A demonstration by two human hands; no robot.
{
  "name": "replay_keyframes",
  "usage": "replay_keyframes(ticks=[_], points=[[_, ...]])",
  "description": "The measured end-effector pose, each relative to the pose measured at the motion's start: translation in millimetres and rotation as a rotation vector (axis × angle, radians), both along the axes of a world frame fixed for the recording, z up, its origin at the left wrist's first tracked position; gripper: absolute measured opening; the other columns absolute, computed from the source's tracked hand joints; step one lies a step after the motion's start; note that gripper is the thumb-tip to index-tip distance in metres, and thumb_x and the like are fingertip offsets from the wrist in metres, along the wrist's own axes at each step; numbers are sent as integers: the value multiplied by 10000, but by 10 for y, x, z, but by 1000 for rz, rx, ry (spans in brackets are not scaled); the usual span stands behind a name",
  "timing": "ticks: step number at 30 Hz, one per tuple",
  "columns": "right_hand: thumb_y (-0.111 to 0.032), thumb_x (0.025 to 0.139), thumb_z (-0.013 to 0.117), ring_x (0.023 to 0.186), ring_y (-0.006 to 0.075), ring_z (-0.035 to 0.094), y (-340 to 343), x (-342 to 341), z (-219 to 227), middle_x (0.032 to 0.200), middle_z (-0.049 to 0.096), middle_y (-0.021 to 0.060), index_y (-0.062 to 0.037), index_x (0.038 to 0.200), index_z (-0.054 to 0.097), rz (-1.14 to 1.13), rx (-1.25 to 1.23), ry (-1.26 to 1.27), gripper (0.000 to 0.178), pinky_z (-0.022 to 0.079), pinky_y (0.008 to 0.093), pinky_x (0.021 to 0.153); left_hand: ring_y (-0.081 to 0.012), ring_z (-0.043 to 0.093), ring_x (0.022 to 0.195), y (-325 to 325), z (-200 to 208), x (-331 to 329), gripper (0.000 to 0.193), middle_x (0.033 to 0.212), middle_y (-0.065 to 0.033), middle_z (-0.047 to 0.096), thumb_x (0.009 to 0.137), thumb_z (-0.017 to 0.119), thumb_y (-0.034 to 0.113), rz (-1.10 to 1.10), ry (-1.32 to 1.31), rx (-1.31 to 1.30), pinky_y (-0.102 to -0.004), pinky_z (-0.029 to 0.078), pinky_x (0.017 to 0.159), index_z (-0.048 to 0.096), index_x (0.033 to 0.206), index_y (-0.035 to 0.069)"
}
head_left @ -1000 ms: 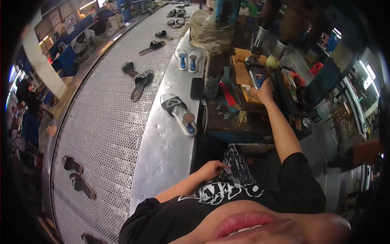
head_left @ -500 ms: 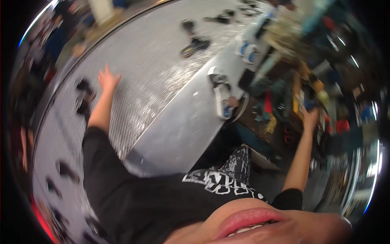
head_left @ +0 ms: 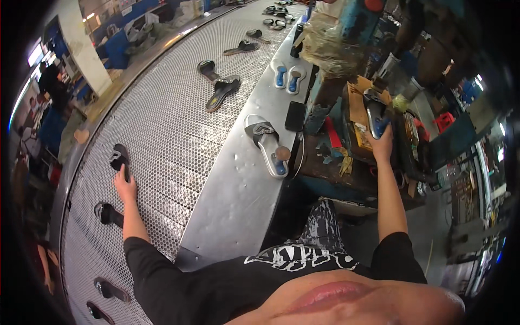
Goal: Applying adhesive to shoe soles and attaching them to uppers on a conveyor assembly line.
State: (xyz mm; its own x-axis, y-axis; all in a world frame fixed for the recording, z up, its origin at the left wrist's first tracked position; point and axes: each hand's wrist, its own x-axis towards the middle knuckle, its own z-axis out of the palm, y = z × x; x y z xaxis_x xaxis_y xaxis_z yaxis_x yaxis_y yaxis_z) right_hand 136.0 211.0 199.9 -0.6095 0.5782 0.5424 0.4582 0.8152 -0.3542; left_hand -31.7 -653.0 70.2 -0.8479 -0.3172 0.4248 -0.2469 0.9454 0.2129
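Observation:
My left hand (head_left: 126, 188) is out over the perforated conveyor belt (head_left: 162, 130), its fingers closed round the heel end of a black slide sandal (head_left: 117, 157). At the right, my right hand (head_left: 381, 143) grips a slide sandal (head_left: 375, 112) with a black strap and a blue patch at its heel, held by the machine's orange-brown box. A similar white-soled slide sandal (head_left: 268, 149) lies on the metal ledge between my arms. A brown round piece (head_left: 283, 153) sits on its heel.
Several dark sandals (head_left: 223, 92) lie along the belt. Farther up the metal ledge (head_left: 233, 189) are two soles with blue patches (head_left: 294, 80) and a black phone-like slab (head_left: 295, 116). A worn blue-green machine (head_left: 330, 95) stands right of the ledge, with a red strip (head_left: 333, 132) on it.
My left hand, spread over the belt before, has come down and closed on a dark sandal. My right hand stays by the machine with its sandal. The view has turned and sharpened.

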Motion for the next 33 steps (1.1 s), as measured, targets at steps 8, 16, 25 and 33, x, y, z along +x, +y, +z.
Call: replay_keyframes(ticks=[8,16,25,33], points=[[-438,748,766,1126,398,579,112,1,-67,1235,583,253,-13,1380,406,88,-124,18,842,467,448,921,-389,366,1358,595,173,-29,591,1505,-232,323,945,570,307,48,-246,24,-471,356,1090,368,1488,190],[-318,694,806,1000,396,627,-121,275,26,1075,652,217,-50,1232,547,107,-39,151,655,499,441,857,-254,665,856,1025,742,446,739,1153,-181,614,808,646,71,-320,284,1532,-314,536,714,336,1479,52],[-37,695,777,1200,224,508,-2428,952,59,1329,535,112,-51,1251,482,693,-745,537,629,365,364,1051,-345,627,1092,2988,1052,2342,937,1222,-270,594,753,746,68,-833,-798,2137,-452,505,943,215,1517,173],[-25,691,742,1330,321,454,-3300,757,-98,1308,567,165,-73,1078,464,1235,-852,158,479,363,399,1066,-351,629,1089,3229,749,2058,536,1159,-240,632,794,600,102,-644,-831,2441,-416,484,1004,483,1259,-138]])
